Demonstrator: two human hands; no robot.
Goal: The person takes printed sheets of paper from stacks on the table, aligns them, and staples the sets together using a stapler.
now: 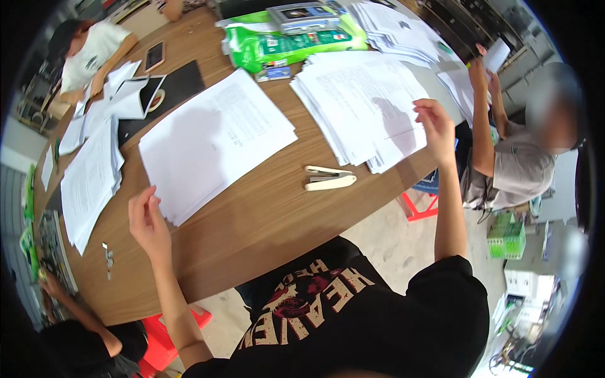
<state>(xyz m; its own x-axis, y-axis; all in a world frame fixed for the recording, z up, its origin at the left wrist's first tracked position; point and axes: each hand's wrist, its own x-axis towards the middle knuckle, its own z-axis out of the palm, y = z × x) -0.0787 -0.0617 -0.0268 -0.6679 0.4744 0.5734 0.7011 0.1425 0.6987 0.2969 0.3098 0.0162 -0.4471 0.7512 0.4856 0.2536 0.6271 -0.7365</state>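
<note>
My left hand [148, 225] hovers by the near left corner of a white paper stack [217, 142], fingers loosely bent and apart, with nothing in it. Beside the right edge of a second, less even paper stack [365, 104], my right hand [436, 129] is raised with bent, parted fingers, also holding nothing. Whether either hand touches paper, I cannot tell. Between the stacks, nearer to me, a cream stapler [330, 179] lies on the wooden table [252, 214] with its arms spread apart. Printed lines show on the top sheets.
A green plastic package [252, 41] with a clear box [305, 17] on it lies at the back. More papers [94, 179] and a roll of tape [157, 99] are on the left. People sit left and right; the person at right [523, 164] holds paper.
</note>
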